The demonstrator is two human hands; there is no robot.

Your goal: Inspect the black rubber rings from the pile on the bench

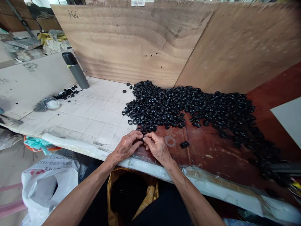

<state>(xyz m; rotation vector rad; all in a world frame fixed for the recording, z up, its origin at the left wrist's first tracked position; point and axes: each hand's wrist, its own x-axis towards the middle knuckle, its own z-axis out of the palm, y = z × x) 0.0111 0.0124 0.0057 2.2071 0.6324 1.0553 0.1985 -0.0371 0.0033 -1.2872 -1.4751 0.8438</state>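
Observation:
My left hand [128, 145] and my right hand [156, 146] meet fingertip to fingertip near the front edge of the table. Between the pinched fingers of both is a small black part [142, 138], mostly hidden. Just beyond them spreads a large heap of small black rings [164, 103], reaching far to the right. On the reddish board, right of my right hand, lie a single black piece [184, 144] and a clear ring-shaped mark or ring [170, 141].
A grey bottle [78, 73] stands at the back left, by a small black pile [66, 93] and a plastic bag [48, 104]. Plywood panels [136, 40] wall the back. An open yellow sack [110, 194] and a white bag [49, 182] are below the edge.

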